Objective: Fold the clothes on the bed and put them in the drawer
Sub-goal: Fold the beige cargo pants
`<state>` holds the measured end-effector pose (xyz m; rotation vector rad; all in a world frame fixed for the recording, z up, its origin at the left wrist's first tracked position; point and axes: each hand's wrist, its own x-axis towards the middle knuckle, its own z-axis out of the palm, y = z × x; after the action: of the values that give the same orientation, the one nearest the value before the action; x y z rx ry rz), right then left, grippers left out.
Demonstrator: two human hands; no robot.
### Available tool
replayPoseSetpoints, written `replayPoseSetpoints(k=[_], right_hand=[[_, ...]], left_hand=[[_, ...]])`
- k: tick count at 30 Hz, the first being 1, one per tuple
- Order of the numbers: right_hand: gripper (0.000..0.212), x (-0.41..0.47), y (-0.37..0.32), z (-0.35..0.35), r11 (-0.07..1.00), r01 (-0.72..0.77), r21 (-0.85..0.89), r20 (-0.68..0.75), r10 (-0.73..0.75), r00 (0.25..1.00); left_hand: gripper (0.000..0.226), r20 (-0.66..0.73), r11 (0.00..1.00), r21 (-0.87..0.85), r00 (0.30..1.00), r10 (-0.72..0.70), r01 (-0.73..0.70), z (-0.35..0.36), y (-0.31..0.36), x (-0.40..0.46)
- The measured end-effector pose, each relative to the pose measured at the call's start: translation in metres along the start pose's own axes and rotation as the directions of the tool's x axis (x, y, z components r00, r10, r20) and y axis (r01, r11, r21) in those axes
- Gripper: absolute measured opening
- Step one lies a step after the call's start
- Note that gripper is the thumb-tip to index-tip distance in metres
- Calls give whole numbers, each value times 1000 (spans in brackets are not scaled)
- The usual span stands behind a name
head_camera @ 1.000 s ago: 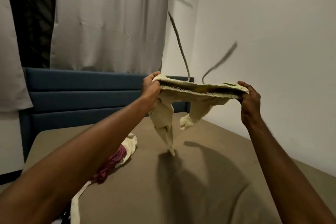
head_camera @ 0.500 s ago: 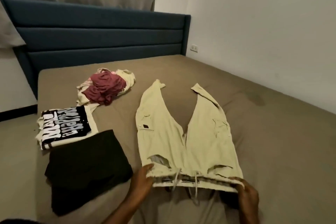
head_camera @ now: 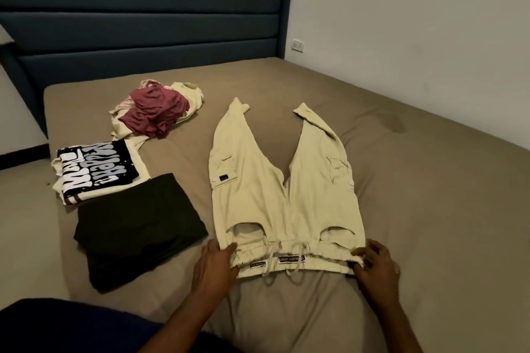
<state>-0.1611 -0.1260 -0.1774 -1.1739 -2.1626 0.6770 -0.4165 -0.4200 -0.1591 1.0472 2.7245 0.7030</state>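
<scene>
Pale yellow cargo shorts lie spread flat on the brown bed, legs pointing toward the headboard, waistband nearest me. My left hand holds the waistband's left corner, thumb on top of the cloth. My right hand holds the right corner the same way. To the left lie a folded black garment and a folded cream shirt with a black printed panel. Farther back sits an unfolded heap of maroon and cream clothes. No drawer is in view.
A dark blue padded headboard runs along the far side. A white wall with a socket borders the bed on the right. Floor shows at the left beyond the bed's edge. A dark blue garment on my body fills the lower left.
One second ago I held the shorts up in the air by the waistband. They now lie flat on the bed, both hands still at the waistband corners. My view has tilted down.
</scene>
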Motion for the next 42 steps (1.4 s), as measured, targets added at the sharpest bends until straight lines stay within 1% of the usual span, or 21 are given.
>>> replayPoseSetpoints(k=[1,3,4,5,7,8,9,11,13,16,18,21,22,24,26,28,30,34,36,39,42], right_hand=[[28,-3,6,1,998,30,-53,7,-29,1000],[33,-1,2,-3,997,72,-21,-23,-72,997],[34,-3,-4,-7,997,60,39,-43,-58,997],[38,-3,-11,-10,989,40,142,-58,-32,998],[49,-3,-19,-16,948,27,318,-91,2,996],[55,-2,-22,-18,927,31,375,-98,7,995],[60,-3,-20,-18,920,37,390,-95,0,995],[61,-8,-15,-17,949,63,309,-60,-47,997],[57,-12,-9,-17,976,58,209,36,-67,997],[45,-12,-3,-22,979,37,201,139,-66,988],[35,-3,0,-21,985,33,172,164,-62,984],[19,17,7,-10,975,-72,208,188,32,982],[13,27,7,-4,972,-101,214,179,63,982],[7,47,5,4,986,-54,159,138,32,990],[14,69,-2,7,993,6,117,129,-21,991],[16,98,-8,13,993,33,110,134,-48,990],[14,130,-9,22,995,53,88,129,-64,990],[3,208,-3,49,994,66,84,135,-77,988],[14,252,4,66,991,109,76,157,-120,980],[39,330,18,99,991,134,17,186,-135,973],[46,399,17,127,992,114,-46,196,-103,975]], left_hand=[[55,21,995,84,999,43,-44,4,2,-1],[51,-51,972,181,985,162,-150,-1,10,1],[47,-85,963,168,970,226,-210,-3,14,1],[44,-120,954,140,952,282,-265,-6,17,1],[45,-154,932,100,920,362,-350,-8,20,-3],[47,-125,924,105,917,378,-367,-9,21,-4],[48,-80,920,114,920,384,-375,-7,21,-6],[47,30,926,133,935,353,-354,-4,14,-9],[38,100,948,96,951,294,-303,-2,7,-9],[27,135,960,-16,951,278,-279,-6,3,-6],[21,119,966,-50,959,258,-254,-10,4,-5],[12,-3,972,-97,977,213,-213,-9,12,1],[16,-45,969,-130,978,206,-210,-7,16,6],[21,-114,955,-168,967,228,-245,-3,24,20],[19,-136,949,-150,956,259,-279,1,34,36],[17,-168,945,-120,945,281,-303,6,47,58],[20,-195,942,-120,938,286,-313,13,62,83],[25,-192,934,-107,929,316,-340,32,87,139],[25,-197,931,-79,921,336,-356,39,96,167],[24,-206,928,-44,913,353,-369,51,112,221],[33,-178,935,-29,922,343,-353,60,122,276]])
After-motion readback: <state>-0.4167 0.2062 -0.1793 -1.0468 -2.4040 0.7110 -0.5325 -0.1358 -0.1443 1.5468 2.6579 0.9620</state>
